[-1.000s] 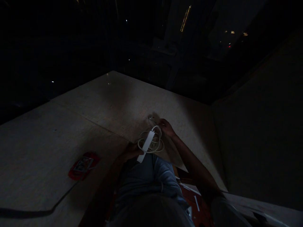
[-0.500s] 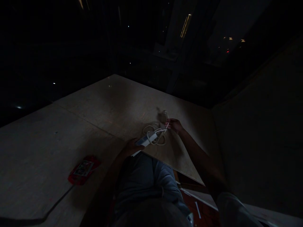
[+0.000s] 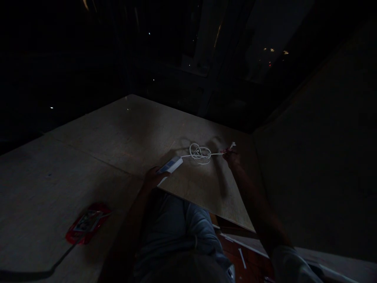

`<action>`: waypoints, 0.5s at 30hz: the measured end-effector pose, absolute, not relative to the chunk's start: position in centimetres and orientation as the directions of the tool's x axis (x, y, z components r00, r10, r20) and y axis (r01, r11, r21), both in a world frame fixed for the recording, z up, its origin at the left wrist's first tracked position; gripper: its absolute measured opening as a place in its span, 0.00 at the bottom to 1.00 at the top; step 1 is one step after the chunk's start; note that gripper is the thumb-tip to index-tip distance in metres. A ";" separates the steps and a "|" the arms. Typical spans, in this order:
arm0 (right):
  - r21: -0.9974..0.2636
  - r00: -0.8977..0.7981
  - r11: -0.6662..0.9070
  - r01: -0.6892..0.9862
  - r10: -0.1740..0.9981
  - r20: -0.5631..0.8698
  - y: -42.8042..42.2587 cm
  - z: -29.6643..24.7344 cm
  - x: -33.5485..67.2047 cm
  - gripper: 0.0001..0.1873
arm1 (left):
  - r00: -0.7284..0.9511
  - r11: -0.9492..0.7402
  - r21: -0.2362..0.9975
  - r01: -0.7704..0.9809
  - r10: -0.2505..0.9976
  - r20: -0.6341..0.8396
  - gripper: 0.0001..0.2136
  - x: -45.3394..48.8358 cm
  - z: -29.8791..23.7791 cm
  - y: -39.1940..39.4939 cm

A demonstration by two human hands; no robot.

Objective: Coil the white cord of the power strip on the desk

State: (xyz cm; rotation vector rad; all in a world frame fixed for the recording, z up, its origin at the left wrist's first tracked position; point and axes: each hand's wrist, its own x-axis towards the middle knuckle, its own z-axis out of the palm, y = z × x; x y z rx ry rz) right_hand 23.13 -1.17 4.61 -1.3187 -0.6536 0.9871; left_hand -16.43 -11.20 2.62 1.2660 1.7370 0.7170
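Note:
My left hand (image 3: 153, 177) is closed around the near end of a long white block (image 3: 174, 164) with a bluish-grey top face, which looks like a power strip. A white cord (image 3: 200, 154) leaves its far end and runs through a loose tangle of loops above the tabletop. Further right, my right hand (image 3: 231, 156) pinches this cord close to its end. A small pale plug (image 3: 233, 144) sticks out beyond those fingers; its prongs are too dim to make out.
On the left of the wooden tabletop (image 3: 112, 129) lies a red packet (image 3: 88, 223) with a printed label. A dark strap (image 3: 59, 262) reaches it from the lower left. A wall (image 3: 312, 169) rises on the right. My legs (image 3: 176, 232) are below the table's near edge.
My right hand has moved right, away from the left hand, drawing the cord out straighter. The loops have come off the block and bunched midway. The view has shifted slightly.

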 end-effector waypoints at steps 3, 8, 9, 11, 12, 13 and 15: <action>-0.973 0.493 0.005 -0.229 0.863 -0.112 -1.7 4.4 23.3 0.10 | -0.213 0.330 0.787 0.521 0.943 -0.255 0.19 -16.2 2.5 -10.9; -0.971 0.411 0.001 -0.239 0.906 -0.100 -3.8 4.2 21.5 0.13 | -0.346 0.340 0.748 0.570 0.925 -0.157 0.21 -15.2 2.3 -10.4; -0.970 0.387 0.002 -0.242 0.917 -0.095 -4.3 4.1 20.7 0.14 | -0.364 0.335 0.747 0.574 0.922 -0.134 0.21 -14.8 2.1 -10.1; -0.968 0.342 0.011 -0.249 0.936 -0.078 -5.5 4.1 19.1 0.16 | -0.390 0.328 0.748 0.576 0.915 -0.101 0.21 -14.0 1.8 -9.5; -0.967 0.322 0.020 -0.253 0.945 -0.065 -6.1 4.2 18.3 0.17 | -0.398 0.329 0.746 0.578 0.912 -0.094 0.21 -13.7 1.6 -9.2; -0.967 0.300 0.033 -0.253 0.953 -0.046 -6.6 4.2 17.4 0.17 | -0.405 0.336 0.739 0.584 0.910 -0.093 0.22 -13.3 1.4 -8.9; -0.970 0.249 0.068 -0.232 0.968 0.009 -7.6 4.3 15.8 0.16 | -0.417 0.353 0.703 0.617 0.905 -0.089 0.22 -12.8 1.0 -8.2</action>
